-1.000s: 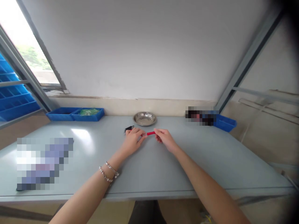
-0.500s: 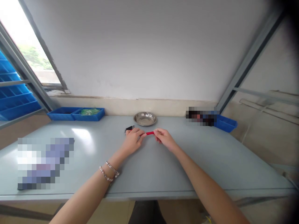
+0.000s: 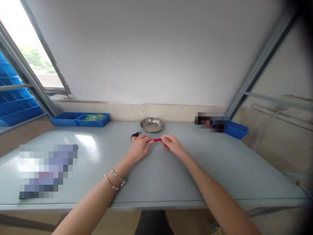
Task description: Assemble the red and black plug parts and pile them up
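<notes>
Between my two hands runs a short, narrow red strip (image 3: 157,140), low over the table; its exact kind cannot be made out. My left hand (image 3: 140,144), with bracelets on the wrist, has its fingers closed on the strip's left part. The fingers of my right hand (image 3: 170,141) pinch the right end. Black pieces (image 3: 136,134) lie just beyond my left fingers, partly covered by them; I cannot tell whether they join the strip. Behind the hands stands a shallow round metal dish (image 3: 152,125).
Two blue bins (image 3: 94,121) stand at the back left, one with a green bag (image 3: 94,117). Another blue bin (image 3: 236,130) is at the back right beside a blurred-out dark item (image 3: 207,122). A blurred-out bluish item (image 3: 50,171) lies on the grey table (image 3: 161,182) at left.
</notes>
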Motion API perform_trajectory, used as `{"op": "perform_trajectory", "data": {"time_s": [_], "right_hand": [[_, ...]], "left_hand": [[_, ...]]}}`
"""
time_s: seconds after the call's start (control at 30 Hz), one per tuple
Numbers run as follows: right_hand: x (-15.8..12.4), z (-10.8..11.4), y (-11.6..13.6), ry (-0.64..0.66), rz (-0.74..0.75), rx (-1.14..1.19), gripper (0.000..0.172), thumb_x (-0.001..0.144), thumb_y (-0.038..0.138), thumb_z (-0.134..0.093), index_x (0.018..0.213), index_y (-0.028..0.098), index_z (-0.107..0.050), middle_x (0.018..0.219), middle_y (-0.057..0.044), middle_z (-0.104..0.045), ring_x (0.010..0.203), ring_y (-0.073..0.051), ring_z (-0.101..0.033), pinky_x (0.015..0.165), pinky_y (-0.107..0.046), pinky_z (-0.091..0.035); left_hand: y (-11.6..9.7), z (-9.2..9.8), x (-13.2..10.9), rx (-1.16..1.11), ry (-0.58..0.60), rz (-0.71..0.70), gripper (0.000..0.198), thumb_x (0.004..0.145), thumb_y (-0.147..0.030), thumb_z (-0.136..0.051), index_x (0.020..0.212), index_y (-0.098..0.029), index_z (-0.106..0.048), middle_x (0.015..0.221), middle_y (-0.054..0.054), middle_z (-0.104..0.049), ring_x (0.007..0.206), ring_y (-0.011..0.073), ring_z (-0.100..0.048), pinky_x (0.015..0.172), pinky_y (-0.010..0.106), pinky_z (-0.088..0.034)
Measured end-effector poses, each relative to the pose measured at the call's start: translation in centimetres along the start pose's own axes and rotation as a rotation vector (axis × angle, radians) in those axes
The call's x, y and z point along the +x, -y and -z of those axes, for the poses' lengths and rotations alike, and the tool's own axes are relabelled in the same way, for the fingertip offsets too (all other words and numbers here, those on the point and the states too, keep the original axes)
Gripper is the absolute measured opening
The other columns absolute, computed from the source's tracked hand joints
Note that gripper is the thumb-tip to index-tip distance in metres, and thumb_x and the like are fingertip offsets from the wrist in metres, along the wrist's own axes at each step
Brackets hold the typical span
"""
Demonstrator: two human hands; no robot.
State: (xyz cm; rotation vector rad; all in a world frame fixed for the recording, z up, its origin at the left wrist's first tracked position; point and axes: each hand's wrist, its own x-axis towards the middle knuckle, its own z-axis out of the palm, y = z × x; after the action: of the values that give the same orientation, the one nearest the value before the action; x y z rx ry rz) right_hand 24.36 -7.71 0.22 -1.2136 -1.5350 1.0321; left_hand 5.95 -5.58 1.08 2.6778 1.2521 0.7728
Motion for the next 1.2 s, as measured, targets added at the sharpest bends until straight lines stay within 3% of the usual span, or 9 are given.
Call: {"op": "perform_trajectory", "data": {"time_s": [0.17, 0.4, 0.6, 0.73, 0.93, 1.2], "right_hand": [[-0.09, 0.09, 0.16, 0.003, -0.006, -0.022, 0.034, 0.076, 0.051, -0.045, 0.073, 0.018, -0.049, 0.053, 0.005, -0.045, 0.043, -0.007, -0.038, 0.043, -0.021, -0.029], [0.12, 0.05, -0.30, 0.006, -0.014, -0.037, 0.039, 0.077, 0.053, -0.041, 0.064, 0.017, -0.047, 0.052, 0.003, -0.045, 0.043, -0.007, -0.038, 0.044, -0.022, -0.030], [-0.17, 0.30, 0.22, 0.024, -0.026, -0.004, 0.031, 0.074, 0.048, -0.048, 0.072, 0.017, -0.050, 0.054, 0.004, -0.045, 0.044, -0.007, -0.039, 0.044, -0.021, -0.030], [-0.29, 0.46, 0.23, 0.047, -0.074, -0.015, 0.036, 0.074, 0.052, -0.048, 0.078, 0.017, -0.054, 0.056, 0.004, -0.047, 0.045, -0.007, -0.041, 0.043, -0.020, -0.030], [0.07, 0.35, -0.44, 0.018, -0.069, -0.022, 0.045, 0.076, 0.058, -0.041, 0.066, 0.016, -0.050, 0.055, 0.002, -0.047, 0.044, -0.007, -0.040, 0.044, -0.021, -0.030], [0.01, 0.40, -0.34, 0.013, -0.027, -0.005, 0.034, 0.075, 0.051, -0.046, 0.069, 0.017, -0.049, 0.056, 0.003, -0.046, 0.046, -0.008, -0.040, 0.045, -0.021, -0.031]], "left_hand": [[0.00, 0.02, -0.02, 0.005, -0.011, 0.017, 0.035, 0.089, -0.039, -0.030, 0.088, -0.019, -0.059, 0.079, 0.004, -0.056, 0.077, 0.0168, -0.051, 0.073, 0.033, -0.031], [-0.19, 0.13, 0.00, -0.016, -0.001, 0.006, 0.034, 0.088, -0.039, -0.031, 0.086, -0.019, -0.059, 0.077, 0.003, -0.056, 0.078, 0.0175, -0.051, 0.075, 0.034, -0.031], [0.00, 0.02, -0.06, -0.007, -0.007, 0.010, 0.034, 0.088, -0.039, -0.031, 0.087, -0.019, -0.059, 0.079, 0.004, -0.056, 0.078, 0.0175, -0.051, 0.073, 0.034, -0.030], [0.00, 0.05, -0.06, -0.010, -0.010, 0.016, 0.034, 0.088, -0.039, -0.031, 0.086, -0.019, -0.059, 0.080, 0.004, -0.057, 0.077, 0.0171, -0.051, 0.073, 0.033, -0.031], [-0.35, 0.32, 0.00, -0.009, -0.001, 0.020, 0.035, 0.088, -0.040, -0.031, 0.086, -0.019, -0.059, 0.079, 0.004, -0.056, 0.077, 0.0178, -0.051, 0.073, 0.034, -0.031], [-0.14, 0.06, -0.05, -0.006, -0.002, 0.010, 0.035, 0.089, -0.039, -0.030, 0.087, -0.019, -0.058, 0.079, 0.004, -0.056, 0.078, 0.0176, -0.051, 0.072, 0.033, -0.030]]}}
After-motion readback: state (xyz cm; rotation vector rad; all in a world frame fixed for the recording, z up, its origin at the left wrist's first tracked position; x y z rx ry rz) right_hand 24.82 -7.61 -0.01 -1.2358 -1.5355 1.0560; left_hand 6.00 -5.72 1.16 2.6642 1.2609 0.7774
